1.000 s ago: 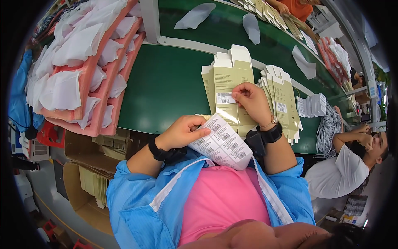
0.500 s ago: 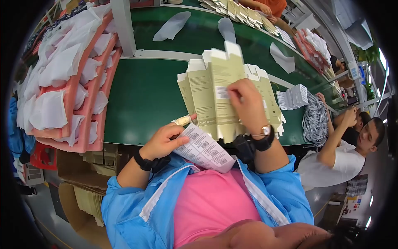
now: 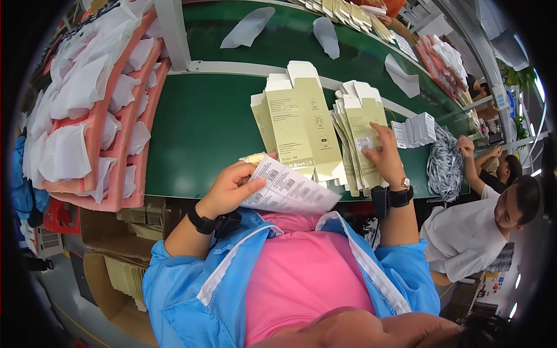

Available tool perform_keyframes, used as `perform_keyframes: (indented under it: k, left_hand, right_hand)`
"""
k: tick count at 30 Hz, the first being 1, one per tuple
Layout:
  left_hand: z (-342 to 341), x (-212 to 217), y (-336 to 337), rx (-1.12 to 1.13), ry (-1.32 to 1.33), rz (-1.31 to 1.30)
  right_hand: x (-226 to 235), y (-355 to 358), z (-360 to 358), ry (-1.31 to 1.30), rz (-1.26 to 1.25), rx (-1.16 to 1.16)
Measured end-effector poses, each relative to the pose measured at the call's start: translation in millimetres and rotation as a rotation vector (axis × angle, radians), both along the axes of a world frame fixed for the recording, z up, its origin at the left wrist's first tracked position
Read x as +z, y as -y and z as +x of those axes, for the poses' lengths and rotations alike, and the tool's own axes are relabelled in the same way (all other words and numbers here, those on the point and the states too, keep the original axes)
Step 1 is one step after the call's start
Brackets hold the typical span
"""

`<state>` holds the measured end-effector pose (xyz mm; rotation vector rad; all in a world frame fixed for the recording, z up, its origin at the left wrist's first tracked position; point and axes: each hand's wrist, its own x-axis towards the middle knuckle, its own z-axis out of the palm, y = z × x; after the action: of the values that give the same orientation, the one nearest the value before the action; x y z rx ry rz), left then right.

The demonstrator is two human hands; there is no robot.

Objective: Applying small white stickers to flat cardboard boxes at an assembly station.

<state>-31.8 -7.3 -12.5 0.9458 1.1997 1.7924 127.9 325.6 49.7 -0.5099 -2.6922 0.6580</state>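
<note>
— Looking at your hands, what changed in the last second?

— Your right hand (image 3: pixel 384 158) moved. A second ago it was pressing on the near stack of flat boxes (image 3: pixel 299 124), in front of your chest. Now it has gone over to the second stack of flat boxes (image 3: pixel 360 130), on your right side, and the fingertips press on a small white sticker (image 3: pixel 364 142) on the top box. The fingers are spread, not closed around anything.

— And your left hand?

— Your left hand (image 3: pixel 232 187) stays almost in the same place, at the near edge of the green belt (image 3: pixel 203 127). It holds the sheet of stickers (image 3: pixel 287 188), thumb on top and fingers under it. The sheet lies over the lower end of the near stack.

— So what does this mean for the work?

— I think the near stack already got its sticker, because one shows on the top box there, and you are now fixing one on the next stack. This is only my judgement.

— What else is around you?

— Pink trays (image 3: pixel 125 133) with white pouches stand on your left. A person in a white shirt (image 3: pixel 467 235) works on your right, near a heap of grey cords (image 3: pixel 444 165).
</note>
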Motion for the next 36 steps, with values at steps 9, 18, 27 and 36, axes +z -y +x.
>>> perform_keyframes:
  k: [9,18,27,36]
  left_hand:
    - [2.8,-4.7,4.4,0.017,0.109,-0.049]
    - [2.9,-8.4,7.6,0.087,0.143,-0.06]
    - [1.4,-7.3,6.3,0.09,0.129,-0.072]
    - [0.0,-5.7,5.4,0.078,0.12,-0.076]
  right_hand:
    - [54.2,104.5,-22.0,-0.026,0.032,0.605]
    - [42.4,108.7,-24.1,0.032,-0.023,0.698]
    - [33.4,108.6,-24.3,-0.031,0.006,0.699]
    - [32.7,106.8,-23.5,-0.012,-0.017,0.691]
